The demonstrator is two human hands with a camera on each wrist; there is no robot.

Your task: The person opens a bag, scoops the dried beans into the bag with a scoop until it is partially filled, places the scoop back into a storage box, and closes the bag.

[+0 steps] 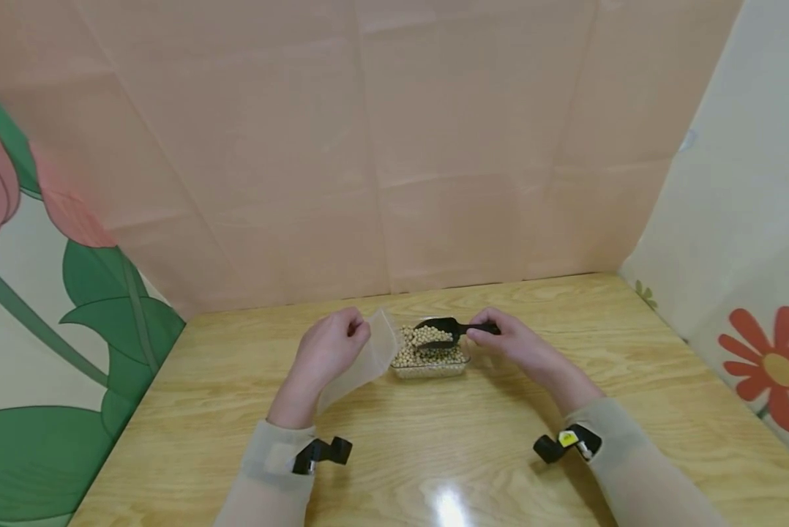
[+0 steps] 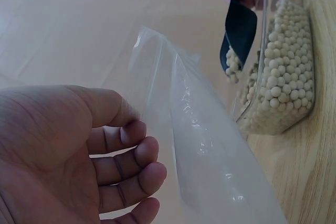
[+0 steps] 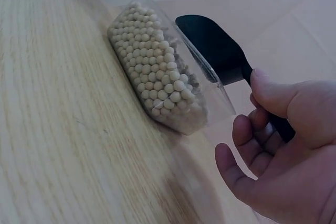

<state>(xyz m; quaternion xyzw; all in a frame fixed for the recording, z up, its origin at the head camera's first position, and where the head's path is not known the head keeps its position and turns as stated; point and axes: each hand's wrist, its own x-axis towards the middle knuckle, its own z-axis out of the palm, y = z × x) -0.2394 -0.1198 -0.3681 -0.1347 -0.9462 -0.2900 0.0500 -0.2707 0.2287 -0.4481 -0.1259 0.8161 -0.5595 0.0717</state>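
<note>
Thumb and forefinger of my left hand (image 1: 331, 344) pinch the edge of a translucent plastic bag (image 1: 370, 359), which hangs beside a clear container; in the left wrist view the bag (image 2: 205, 145) droops from the fingertips with its top edge parted. My right hand (image 1: 509, 338) grips the handle of a black scoop (image 1: 457, 327). Round beige beans (image 1: 434, 335) lie in the scoop, held over the clear rectangular container (image 1: 427, 372). More of the same beans (image 3: 149, 72) fill that container, seen through its wall in the right wrist view.
The container stands on a wood-grain table (image 1: 394, 446). Behind it rises a pink-covered wall (image 1: 368, 161). Painted flowers mark the left wall (image 1: 32, 344) and the right wall (image 1: 711, 241). Each wrist wears a strapped black camera mount (image 1: 322, 452).
</note>
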